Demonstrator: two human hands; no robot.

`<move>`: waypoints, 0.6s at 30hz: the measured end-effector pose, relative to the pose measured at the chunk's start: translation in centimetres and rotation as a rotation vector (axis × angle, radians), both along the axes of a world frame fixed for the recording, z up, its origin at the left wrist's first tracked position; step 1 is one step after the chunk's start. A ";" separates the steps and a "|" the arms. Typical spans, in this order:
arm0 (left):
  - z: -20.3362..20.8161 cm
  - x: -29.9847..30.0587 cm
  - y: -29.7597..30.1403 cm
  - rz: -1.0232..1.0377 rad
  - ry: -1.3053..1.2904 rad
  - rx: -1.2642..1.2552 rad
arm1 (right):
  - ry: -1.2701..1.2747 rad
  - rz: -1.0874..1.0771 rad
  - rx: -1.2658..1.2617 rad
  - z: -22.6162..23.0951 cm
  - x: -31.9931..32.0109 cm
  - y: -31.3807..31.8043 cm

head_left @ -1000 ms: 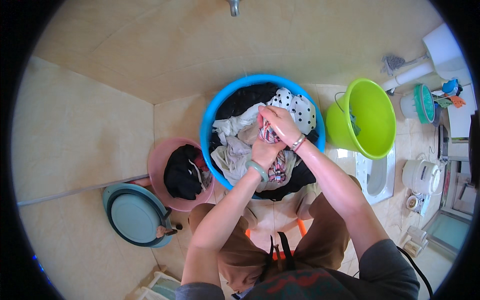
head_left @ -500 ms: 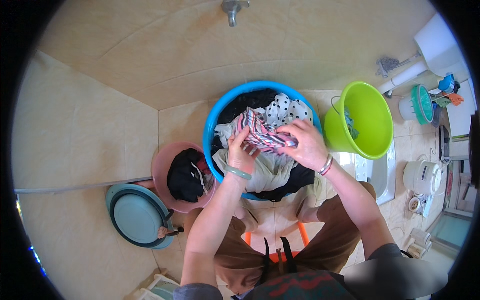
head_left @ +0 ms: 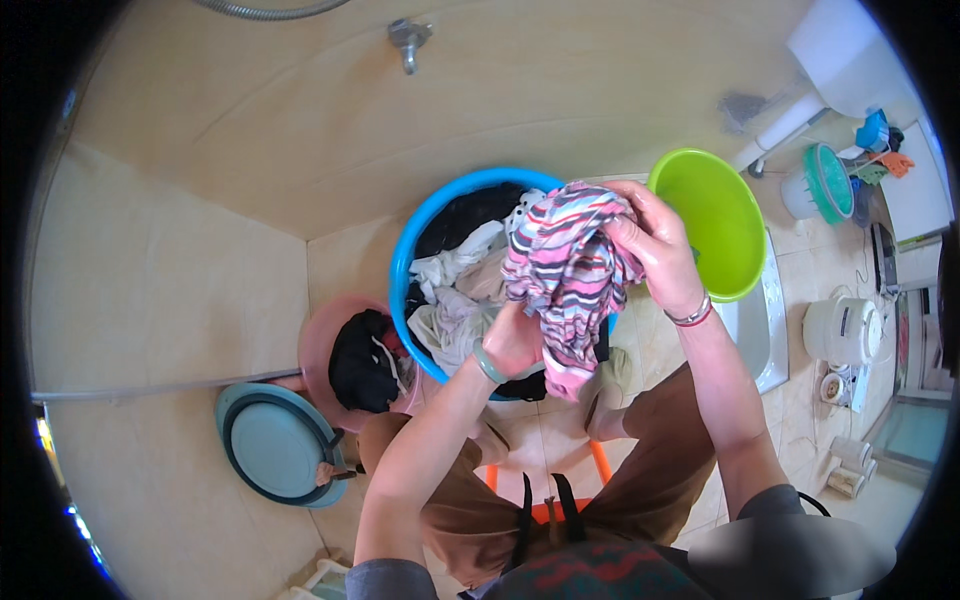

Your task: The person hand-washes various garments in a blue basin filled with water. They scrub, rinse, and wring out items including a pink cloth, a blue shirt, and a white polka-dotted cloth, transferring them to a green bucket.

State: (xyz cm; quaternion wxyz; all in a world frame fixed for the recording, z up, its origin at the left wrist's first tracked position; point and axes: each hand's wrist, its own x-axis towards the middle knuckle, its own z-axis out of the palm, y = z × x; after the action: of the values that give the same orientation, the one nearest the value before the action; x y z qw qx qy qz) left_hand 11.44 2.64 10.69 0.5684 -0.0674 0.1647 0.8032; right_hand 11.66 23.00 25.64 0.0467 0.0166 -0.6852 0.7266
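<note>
A pink, black and white striped garment (head_left: pixel 570 265) is held up, bunched and partly hanging, over the right side of a large blue tub (head_left: pixel 402 268). My right hand (head_left: pixel 662 248) grips its upper right edge, thumb in front. My left hand (head_left: pixel 513 340) is under its lower left side, with the fingers hidden behind the cloth. In the tub lie white clothes (head_left: pixel 455 325), black clothes (head_left: pixel 468 218) and a white piece with black dots (head_left: pixel 525 208), partly covered by the striped garment.
A lime green bucket (head_left: pixel 722 235) stands right of the tub, by a white basin (head_left: pixel 752 330) set in the floor. To the left are a pink basin (head_left: pixel 318 350) with dark clothes (head_left: pixel 362 365) and a grey-blue basin (head_left: pixel 270 445). A metal tap (head_left: pixel 408 42) juts from the wall.
The striped garment has come up out of a tight bunch and now hangs more spread. Both hands have shifted right, the right one higher. The view has turned slightly.
</note>
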 end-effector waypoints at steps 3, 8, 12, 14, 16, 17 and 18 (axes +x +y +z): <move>1.5 0.9 2.2 0.035 0.032 0.017 | -0.013 -0.084 -0.389 1.1 1.1 2.1; 1.9 0.3 4.6 -0.110 -0.006 -0.008 | -0.172 -0.177 -0.612 0.8 2.0 6.0; 4.0 -1.1 8.0 -0.046 0.047 -0.029 | -0.016 -0.056 -0.252 1.5 3.4 8.6; 5.2 -2.2 11.2 -0.026 0.154 -0.042 | 0.020 -0.090 0.042 0.9 4.0 10.9; 6.7 -3.4 14.6 0.040 0.211 -0.208 | 0.060 -0.277 0.276 0.8 4.2 12.7; 5.4 -4.5 15.5 0.013 0.161 -0.144 | 0.079 -0.359 0.381 0.7 3.9 13.2; 5.6 -5.2 17.1 -0.051 0.197 -0.010 | 0.141 -0.454 0.438 -0.2 3.8 15.2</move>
State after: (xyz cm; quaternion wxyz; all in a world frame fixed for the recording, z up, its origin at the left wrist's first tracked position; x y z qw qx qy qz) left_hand 6.28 19.74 16.26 0.5696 0.0131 0.2254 0.7903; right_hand 15.49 38.23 25.44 0.2501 -0.0766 -0.8067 0.5298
